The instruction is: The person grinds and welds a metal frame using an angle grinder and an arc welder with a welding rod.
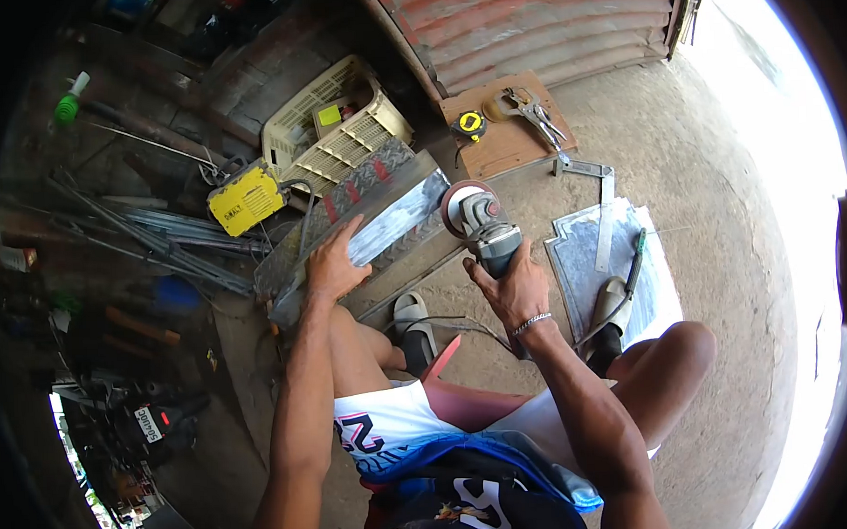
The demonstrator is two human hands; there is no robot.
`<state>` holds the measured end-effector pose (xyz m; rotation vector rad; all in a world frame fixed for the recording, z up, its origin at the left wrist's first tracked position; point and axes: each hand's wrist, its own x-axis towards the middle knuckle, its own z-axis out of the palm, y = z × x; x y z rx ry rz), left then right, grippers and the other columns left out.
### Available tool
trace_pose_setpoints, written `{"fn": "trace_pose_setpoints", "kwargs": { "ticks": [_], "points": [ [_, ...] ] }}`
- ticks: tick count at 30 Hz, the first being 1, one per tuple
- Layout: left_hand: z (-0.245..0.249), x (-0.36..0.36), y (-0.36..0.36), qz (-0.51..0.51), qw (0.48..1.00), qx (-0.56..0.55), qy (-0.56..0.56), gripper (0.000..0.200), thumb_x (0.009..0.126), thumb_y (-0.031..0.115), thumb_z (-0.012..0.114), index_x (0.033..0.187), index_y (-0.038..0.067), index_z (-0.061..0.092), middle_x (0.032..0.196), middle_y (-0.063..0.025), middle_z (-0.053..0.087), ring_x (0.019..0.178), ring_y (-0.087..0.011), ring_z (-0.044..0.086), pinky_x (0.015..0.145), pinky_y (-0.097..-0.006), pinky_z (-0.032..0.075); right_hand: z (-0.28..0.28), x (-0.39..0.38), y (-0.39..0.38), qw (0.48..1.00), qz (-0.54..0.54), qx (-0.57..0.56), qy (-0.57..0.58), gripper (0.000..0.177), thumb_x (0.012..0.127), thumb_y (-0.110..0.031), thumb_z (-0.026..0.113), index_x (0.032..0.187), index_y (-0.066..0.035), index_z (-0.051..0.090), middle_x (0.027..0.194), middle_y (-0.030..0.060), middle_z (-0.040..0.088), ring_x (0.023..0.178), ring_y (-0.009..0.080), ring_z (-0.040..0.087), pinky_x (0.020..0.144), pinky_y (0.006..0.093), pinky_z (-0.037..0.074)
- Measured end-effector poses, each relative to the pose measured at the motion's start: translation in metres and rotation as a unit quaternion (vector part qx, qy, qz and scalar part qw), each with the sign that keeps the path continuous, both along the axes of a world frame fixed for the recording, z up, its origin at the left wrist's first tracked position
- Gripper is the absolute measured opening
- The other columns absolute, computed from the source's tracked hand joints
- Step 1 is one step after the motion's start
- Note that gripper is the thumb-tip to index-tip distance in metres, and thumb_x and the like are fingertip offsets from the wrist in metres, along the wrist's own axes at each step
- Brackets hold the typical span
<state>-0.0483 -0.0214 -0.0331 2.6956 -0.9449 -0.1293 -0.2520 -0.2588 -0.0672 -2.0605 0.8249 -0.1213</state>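
My right hand (516, 291) is wrapped round the body of an angle grinder (493, 239). The grinder's round disc (456, 210) is at the far end of a metal bar (399, 219), whose near face is shiny and streaked. Lower down the same bar, my left hand (335, 268) grips it, thumb on the shiny face and fingers over the top edge. Behind the bar lies a dark patterned plate (383, 163) with red marks.
A cream plastic crate (345, 153) and a yellow machine (246, 198) stand at the left. A wooden board (503, 145) carries a tape measure (470, 125) and locking pliers (540, 120). Sheet metal (577, 250) with a steel square (606, 216) lies right. Cables (453, 320) cross the floor between my feet.
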Motion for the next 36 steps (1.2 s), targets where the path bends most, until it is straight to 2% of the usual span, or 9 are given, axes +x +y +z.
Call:
{"fn": "trace_pose_setpoints", "kwargs": {
  "ticks": [4,7,15,20,22,30,34,36],
  "points": [
    [-0.002,0.001,-0.001,0.001,1.000,0.005,-0.007,0.087,0.063,0.011,0.081,0.145,0.019,0.052,0.136,-0.0117,0.063,0.122,-0.0325,0.062,0.100,-0.0412,0.051,0.012,0.013,0.007,1.000,0.027,-0.001,0.012,0.070,0.084,-0.057,0.072,0.108,0.000,0.039,0.083,0.0301,0.068,0.080,0.0471,0.069,0.071,0.0522,0.056],
    [-0.004,0.000,0.002,0.013,1.000,0.025,0.012,0.089,0.065,0.016,0.080,0.148,0.024,0.049,0.143,-0.0102,0.058,0.126,-0.0318,0.059,0.102,-0.0425,0.050,0.017,0.025,0.010,0.999,0.034,-0.014,-0.015,0.069,0.084,-0.056,0.072,0.108,0.000,0.039,0.084,0.0301,0.068,0.081,0.0471,0.069,0.071,0.0521,0.056],
    [-0.007,0.002,0.003,0.007,0.999,0.032,0.001,0.090,0.066,0.017,0.081,0.149,0.024,0.048,0.143,-0.0186,0.057,0.127,-0.0361,0.058,0.103,-0.0443,0.049,0.008,0.014,0.004,1.000,0.021,-0.022,-0.005,0.069,0.084,-0.056,0.073,0.107,0.000,0.039,0.083,0.0301,0.068,0.079,0.0471,0.069,0.070,0.0524,0.056],
    [-0.009,0.001,0.003,-0.005,1.000,0.014,-0.003,0.091,0.065,0.016,0.082,0.149,0.024,0.048,0.142,-0.0183,0.057,0.127,-0.0361,0.058,0.103,-0.0446,0.049,0.014,0.020,0.005,0.999,0.035,-0.007,0.008,0.071,0.084,-0.056,0.073,0.109,0.001,0.039,0.085,0.0310,0.068,0.081,0.0480,0.069,0.072,0.0526,0.055],
    [-0.008,-0.001,0.002,-0.006,1.000,0.017,-0.005,0.091,0.065,0.016,0.083,0.148,0.024,0.048,0.142,-0.0184,0.057,0.127,-0.0362,0.058,0.103,-0.0446,0.049,0.015,0.025,0.006,0.999,0.029,0.001,-0.024,0.076,0.082,-0.060,0.073,0.109,0.003,0.042,0.087,0.0334,0.068,0.083,0.0496,0.068,0.073,0.0529,0.054],
    [-0.005,0.005,0.000,0.007,1.000,0.009,0.001,0.088,0.065,0.015,0.081,0.146,0.024,0.051,0.138,-0.0097,0.062,0.120,-0.0318,0.062,0.097,-0.0433,0.053,-0.003,0.007,-0.015,1.000,-0.017,0.021,0.011,0.075,0.082,-0.058,0.073,0.111,0.002,0.041,0.087,0.0325,0.068,0.083,0.0484,0.068,0.074,0.0525,0.055],
    [-0.003,0.008,-0.005,0.004,1.000,0.007,-0.021,0.087,0.064,0.016,0.081,0.145,0.024,0.052,0.134,-0.0086,0.064,0.117,-0.0317,0.064,0.095,-0.0431,0.054,-0.006,-0.002,-0.015,1.000,-0.017,0.004,0.004,0.076,0.082,-0.059,0.073,0.111,0.004,0.040,0.085,0.0319,0.068,0.080,0.0480,0.069,0.072,0.0523,0.056],
    [0.001,0.008,-0.007,0.035,0.998,0.045,0.002,0.087,0.063,0.017,0.081,0.145,0.025,0.052,0.133,-0.0089,0.065,0.116,-0.0326,0.064,0.096,-0.0432,0.053,0.004,0.000,-0.010,1.000,0.004,0.000,0.007,0.076,0.083,-0.059,0.072,0.111,0.004,0.040,0.084,0.0314,0.068,0.080,0.0482,0.069,0.071,0.0524,0.056]
  ]
}}
